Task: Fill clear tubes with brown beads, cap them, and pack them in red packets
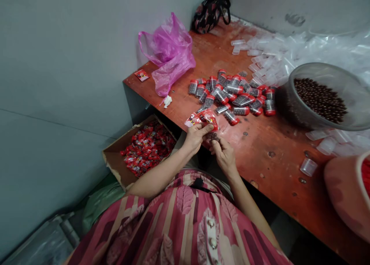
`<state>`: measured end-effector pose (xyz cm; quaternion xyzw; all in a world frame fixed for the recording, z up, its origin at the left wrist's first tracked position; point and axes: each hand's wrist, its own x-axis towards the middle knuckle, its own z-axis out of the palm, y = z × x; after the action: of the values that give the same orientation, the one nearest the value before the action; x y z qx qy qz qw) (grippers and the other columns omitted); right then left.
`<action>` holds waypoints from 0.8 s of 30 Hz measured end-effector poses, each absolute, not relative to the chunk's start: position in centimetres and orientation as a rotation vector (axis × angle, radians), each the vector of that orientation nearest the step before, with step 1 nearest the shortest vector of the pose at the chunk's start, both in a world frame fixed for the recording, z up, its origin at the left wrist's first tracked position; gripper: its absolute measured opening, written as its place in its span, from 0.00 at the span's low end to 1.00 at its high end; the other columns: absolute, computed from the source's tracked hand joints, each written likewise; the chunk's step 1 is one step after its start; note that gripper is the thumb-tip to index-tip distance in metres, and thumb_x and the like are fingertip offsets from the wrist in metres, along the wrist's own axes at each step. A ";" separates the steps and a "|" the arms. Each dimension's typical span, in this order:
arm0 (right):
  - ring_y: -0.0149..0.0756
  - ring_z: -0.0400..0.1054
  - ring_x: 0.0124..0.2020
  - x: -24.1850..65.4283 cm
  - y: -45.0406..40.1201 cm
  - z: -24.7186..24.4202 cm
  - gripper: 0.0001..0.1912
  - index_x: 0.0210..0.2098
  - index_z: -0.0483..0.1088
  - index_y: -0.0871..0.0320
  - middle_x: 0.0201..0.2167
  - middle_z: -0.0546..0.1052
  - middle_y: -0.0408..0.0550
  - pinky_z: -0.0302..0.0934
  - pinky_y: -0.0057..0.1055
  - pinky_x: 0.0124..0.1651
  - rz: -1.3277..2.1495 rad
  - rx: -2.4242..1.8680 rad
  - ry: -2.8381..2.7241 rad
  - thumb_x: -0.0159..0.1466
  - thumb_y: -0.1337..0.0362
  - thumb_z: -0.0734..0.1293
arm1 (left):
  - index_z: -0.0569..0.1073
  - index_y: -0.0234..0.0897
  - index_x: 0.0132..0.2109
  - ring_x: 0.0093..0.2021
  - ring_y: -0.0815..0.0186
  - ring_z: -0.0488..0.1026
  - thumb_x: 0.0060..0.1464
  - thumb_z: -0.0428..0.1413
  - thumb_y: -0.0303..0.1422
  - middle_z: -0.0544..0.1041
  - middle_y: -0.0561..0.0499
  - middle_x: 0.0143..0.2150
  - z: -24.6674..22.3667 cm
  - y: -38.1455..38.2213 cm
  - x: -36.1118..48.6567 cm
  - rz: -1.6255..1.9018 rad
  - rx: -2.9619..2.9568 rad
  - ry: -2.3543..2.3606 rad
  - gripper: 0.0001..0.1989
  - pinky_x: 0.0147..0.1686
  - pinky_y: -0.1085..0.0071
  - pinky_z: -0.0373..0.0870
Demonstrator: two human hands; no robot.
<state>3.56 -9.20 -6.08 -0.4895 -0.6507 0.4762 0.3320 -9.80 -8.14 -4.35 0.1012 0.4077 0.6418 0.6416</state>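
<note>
My left hand (195, 138) is closed, its thumb pressing on red printed plastic wrappers (208, 118) at the table's near edge. Just below them, my right hand (223, 154) pinches a small clear tube of dark balls (213, 136), partly hidden by the fingers. The two hands nearly meet at the tube. Beyond them lies a pile of filled clear tubes with red caps (228, 89).
A grey bowl of dark balls (320, 99) stands right, beside heaped empty clear tubes (274, 61). A pink tub (341, 192) is near right. A pink plastic bag (173, 49) lies at left. Below, a cardboard box (112, 161) holds red wrapped pieces.
</note>
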 end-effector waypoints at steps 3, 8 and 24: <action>0.32 0.64 0.22 3.3 -9.3 -6.3 0.10 0.36 0.69 0.55 0.23 0.70 0.41 0.61 0.30 0.27 1.172 -1.303 -1.714 0.64 0.56 0.61 | 0.74 0.30 0.27 0.23 0.73 0.72 0.28 0.72 0.39 0.75 0.54 0.23 -4.3 -8.3 -10.1 1.415 0.253 0.959 0.21 0.27 0.75 0.69; 0.30 0.62 0.18 3.5 -9.1 -6.5 0.13 0.29 0.67 0.56 0.21 0.70 0.41 0.58 0.28 0.22 1.606 -1.140 -1.497 0.63 0.54 0.61 | 0.77 0.28 0.31 0.20 0.70 0.71 0.32 0.70 0.41 0.77 0.50 0.23 -4.0 -8.3 -11.5 1.174 0.435 0.930 0.21 0.22 0.73 0.68; 0.33 0.61 0.21 2.6 -9.1 -6.0 0.11 0.30 0.70 0.54 0.20 0.68 0.41 0.57 0.29 0.24 1.231 -1.365 -1.639 0.62 0.55 0.62 | 0.74 0.31 0.27 0.22 0.73 0.71 0.30 0.71 0.40 0.76 0.53 0.23 -4.6 -8.7 -9.9 1.411 0.268 1.023 0.20 0.24 0.75 0.68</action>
<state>2.60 -9.06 -5.99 -0.5227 -0.6275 0.4713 0.3330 -9.90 -8.66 -4.60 0.1172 0.4479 0.6176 0.6358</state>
